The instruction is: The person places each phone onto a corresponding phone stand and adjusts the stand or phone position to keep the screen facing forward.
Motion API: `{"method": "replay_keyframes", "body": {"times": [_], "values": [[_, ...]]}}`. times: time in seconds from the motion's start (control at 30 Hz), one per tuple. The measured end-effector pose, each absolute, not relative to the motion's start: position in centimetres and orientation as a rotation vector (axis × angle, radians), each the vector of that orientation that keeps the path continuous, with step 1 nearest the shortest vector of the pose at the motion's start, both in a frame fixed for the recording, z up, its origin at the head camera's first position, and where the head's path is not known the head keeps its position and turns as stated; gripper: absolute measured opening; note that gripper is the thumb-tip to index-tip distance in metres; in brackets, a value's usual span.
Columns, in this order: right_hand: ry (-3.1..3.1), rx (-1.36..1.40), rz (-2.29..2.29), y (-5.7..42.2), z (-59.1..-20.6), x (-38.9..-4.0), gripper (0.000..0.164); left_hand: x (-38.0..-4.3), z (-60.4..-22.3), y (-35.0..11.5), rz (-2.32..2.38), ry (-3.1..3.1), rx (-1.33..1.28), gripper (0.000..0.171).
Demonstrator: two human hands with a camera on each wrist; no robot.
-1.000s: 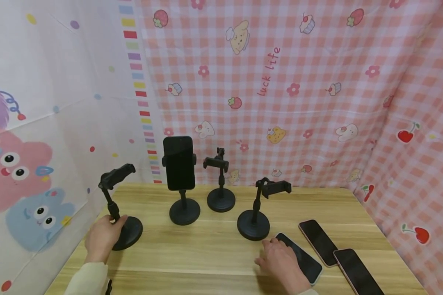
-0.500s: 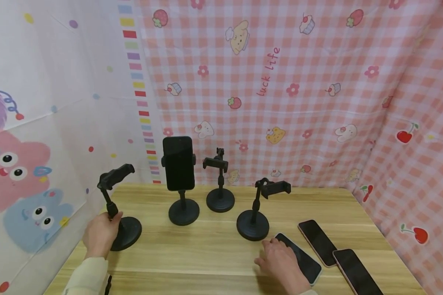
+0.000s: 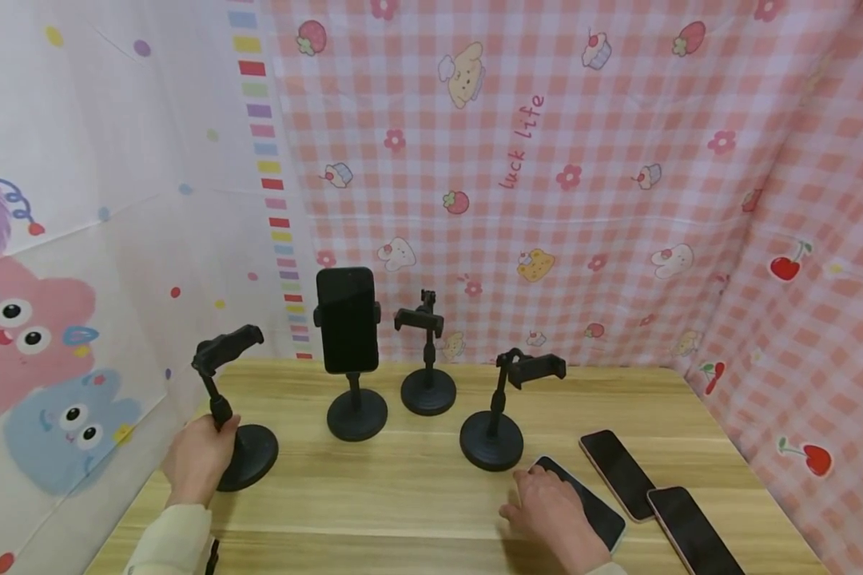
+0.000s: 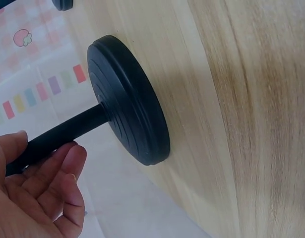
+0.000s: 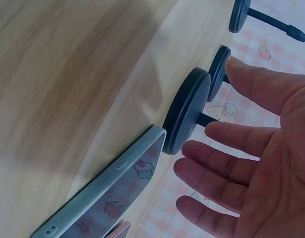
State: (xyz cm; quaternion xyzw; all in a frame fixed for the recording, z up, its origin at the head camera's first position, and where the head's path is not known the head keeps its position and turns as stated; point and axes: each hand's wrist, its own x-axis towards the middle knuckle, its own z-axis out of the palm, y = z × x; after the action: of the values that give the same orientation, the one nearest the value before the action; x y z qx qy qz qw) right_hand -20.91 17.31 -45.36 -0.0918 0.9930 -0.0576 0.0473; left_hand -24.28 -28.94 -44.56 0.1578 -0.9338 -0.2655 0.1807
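My left hand (image 3: 198, 461) grips the post of a black phone stand (image 3: 254, 457) at the left of the table, thumb and fingers around it below the tilted clamp. In the left wrist view the round base (image 4: 125, 101) shows in full, beyond the fingers. At the right, my right hand (image 3: 549, 511) hovers over or near a phone in a pale case (image 3: 595, 511), partly covering it from the head camera. The right wrist view shows this hand with its fingers spread and nothing in them, above the pale-cased phone (image 5: 125, 186).
One stand behind holds an upright phone (image 3: 348, 321). Two more stands, one at the back (image 3: 428, 391) and one nearer the right hand (image 3: 491, 441), have bare clamps. Two dark phones, one farther (image 3: 618, 473) and one nearer (image 3: 693, 529), lie at the right.
The view has shifted very slightly. My left hand has slid a little left on the post and stays on it; the right hand has barely moved.
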Motion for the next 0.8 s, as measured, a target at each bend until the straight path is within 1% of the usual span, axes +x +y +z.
{"method": "replay_keyframes", "body": {"times": [0.33,0.57,0.8], "values": [[2.951,-0.235,-0.256,17.6,-45.9,-20.7,0.056,-24.1,-44.5,-28.4,-0.775,-2.712,0.408,0.041],[2.936,-0.215,-0.279,17.6,-45.9,-20.6,0.058,-23.8,-44.3,-26.9,-0.759,-2.703,0.326,0.039],[2.944,-0.210,-0.269,17.5,-45.6,-20.7,0.056,-23.7,-44.2,-25.4,-0.751,-2.695,0.239,0.036]]}}
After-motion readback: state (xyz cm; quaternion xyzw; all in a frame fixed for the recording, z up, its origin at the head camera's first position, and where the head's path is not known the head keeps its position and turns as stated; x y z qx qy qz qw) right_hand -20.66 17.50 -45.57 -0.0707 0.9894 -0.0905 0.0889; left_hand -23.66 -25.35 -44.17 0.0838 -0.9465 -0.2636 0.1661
